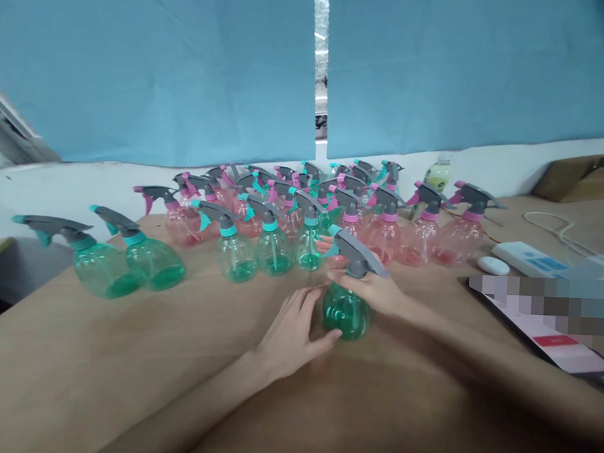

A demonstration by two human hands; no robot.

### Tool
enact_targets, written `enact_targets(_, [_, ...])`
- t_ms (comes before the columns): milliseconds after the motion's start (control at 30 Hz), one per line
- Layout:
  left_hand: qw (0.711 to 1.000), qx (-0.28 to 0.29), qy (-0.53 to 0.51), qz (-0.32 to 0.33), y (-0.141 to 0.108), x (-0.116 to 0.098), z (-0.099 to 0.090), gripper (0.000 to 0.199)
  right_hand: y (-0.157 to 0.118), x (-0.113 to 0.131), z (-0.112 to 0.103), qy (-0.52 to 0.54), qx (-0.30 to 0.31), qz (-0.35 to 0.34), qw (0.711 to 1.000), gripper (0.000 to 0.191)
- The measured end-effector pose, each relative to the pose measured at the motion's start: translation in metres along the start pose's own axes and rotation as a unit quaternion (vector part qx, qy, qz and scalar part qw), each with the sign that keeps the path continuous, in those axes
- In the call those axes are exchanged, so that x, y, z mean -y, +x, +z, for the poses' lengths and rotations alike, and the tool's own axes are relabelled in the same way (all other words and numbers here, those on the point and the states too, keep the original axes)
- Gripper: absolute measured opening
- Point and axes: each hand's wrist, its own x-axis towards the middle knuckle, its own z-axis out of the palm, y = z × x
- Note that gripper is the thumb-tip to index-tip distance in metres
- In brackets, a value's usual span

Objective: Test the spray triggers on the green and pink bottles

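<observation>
A green spray bottle (345, 315) with a grey and turquoise trigger head tilts slightly in front of me. My right hand (372, 290) is closed around its neck from the right, the thumb across the front below the head. My left hand (292, 333) is cupped at the lower left of this bottle, thumb and fingers apart; the thumb tip overlaps its edge, but I cannot tell how firmly it touches. Just behind stand green spray bottles (275, 252) with turquoise collars. Pink spray bottles (381, 240) with pink collars are behind and to the right.
Two more green bottles (153, 263) stand left on the wooden table (125, 372). On the right lie a phone-like screen (557, 341), a white mouse-like object (493, 265), a white box (528, 260), a cable (557, 227) and a cardboard box (574, 178). A labelled bottle (438, 174) stands behind.
</observation>
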Motion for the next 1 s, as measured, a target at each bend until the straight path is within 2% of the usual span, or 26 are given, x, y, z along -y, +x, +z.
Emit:
enact_targets(233, [0.996,-0.066,-0.015,-0.049,-0.032,0.000,-0.026,0.068,0.019,0.014,0.055,-0.032,-0.029,0.001,0.999,0.038])
enact_targets(500, [0.982,-0.161,0.004,-0.104,-0.074,0.009,-0.059,0.058,0.040,0.032,0.129,0.034,0.047,-0.040,0.997,0.036])
enact_targets(667, [0.974,-0.184,0.043,-0.128,-0.094,0.027,-0.079,0.054,0.055,0.037,0.167,-0.040,0.059,-0.052,0.996,0.037])
enact_targets(767, [0.964,-0.199,0.103,-0.141,-0.105,0.043,-0.090,0.060,0.065,0.038,0.179,-0.103,0.075,-0.058,0.990,0.034])
enact_targets(833, [0.958,-0.205,0.134,-0.147,-0.110,0.053,-0.095,0.057,0.074,0.040,0.183,-0.123,0.101,-0.093,0.983,0.036])
enact_targets(933, [0.949,-0.232,0.163,-0.136,-0.112,0.066,-0.103,0.054,0.085,0.043,0.179,-0.177,0.142,-0.136,0.964,0.049])
enact_targets(1000, [0.941,-0.249,0.184,-0.135,-0.110,0.074,-0.108,0.053,0.092,0.044,0.169,-0.230,0.173,-0.128,0.949,0.058])
